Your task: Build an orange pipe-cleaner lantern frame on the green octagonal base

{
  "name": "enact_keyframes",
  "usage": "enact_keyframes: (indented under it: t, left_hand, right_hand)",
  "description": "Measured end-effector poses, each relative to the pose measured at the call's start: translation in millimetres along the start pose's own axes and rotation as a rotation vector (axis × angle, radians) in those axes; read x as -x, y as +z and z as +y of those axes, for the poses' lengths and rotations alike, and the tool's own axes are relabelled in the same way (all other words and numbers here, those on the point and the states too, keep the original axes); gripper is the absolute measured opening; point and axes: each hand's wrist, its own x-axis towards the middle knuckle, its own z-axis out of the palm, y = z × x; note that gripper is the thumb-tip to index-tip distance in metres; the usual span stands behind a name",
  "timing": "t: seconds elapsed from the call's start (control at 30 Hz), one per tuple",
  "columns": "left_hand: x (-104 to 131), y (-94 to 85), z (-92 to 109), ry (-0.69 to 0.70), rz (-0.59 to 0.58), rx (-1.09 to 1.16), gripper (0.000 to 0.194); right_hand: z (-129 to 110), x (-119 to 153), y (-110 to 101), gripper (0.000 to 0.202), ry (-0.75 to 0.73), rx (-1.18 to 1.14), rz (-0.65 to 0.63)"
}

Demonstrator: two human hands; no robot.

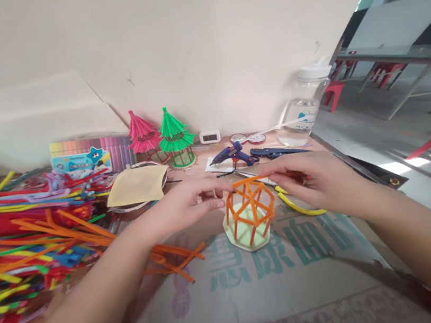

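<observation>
A small cage-like frame of orange pipe cleaners [253,207] stands upright on a pale green octagonal base [251,243] in front of me. Along its top edge runs an orange pipe cleaner [260,177], which sticks out past the fingers on the right. My right hand [312,177] is closed on this piece at the frame's right side. At the left side, my left hand [201,201] has thumb and forefinger closed around its other end, close against the frame. Loose orange pipe cleaners [177,260] lie beside my left forearm.
Bundles of coloured pipe cleaners [48,227] fill the left. Behind stand pink [144,134] and green [174,138] tree-shaped models, a marker set [92,156], a digital clock [210,137], a glue gun [233,155], yellow-handled scissors [300,207] and a water bottle [302,109].
</observation>
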Motion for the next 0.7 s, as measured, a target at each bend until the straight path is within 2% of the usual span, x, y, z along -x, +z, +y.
enact_keyframes:
  t: [0.1,0.27,0.47,0.7]
  left_hand:
    - [0.4,1.2,0.6,0.066,0.004,-0.079,0.019]
    - [2.5,2.9,6.9,0.063,0.000,-0.154,0.018]
    - [2.0,3.8,15.8,0.089,0.009,-0.302,0.021]
    - [2.2,3.0,14.6,0.081,-0.006,-0.308,0.027]
  right_hand:
    - [-0.9,0.3,-0.9,0.023,0.003,0.001,0.012]
    - [-4.3,-0.3,-4.2,0.024,0.012,0.005,0.007]
    - [-9.8,-4.3,-9.6,0.021,-0.001,0.031,0.066]
    - [-8.5,-2.9,-13.9,0.021,0.037,0.035,0.051]
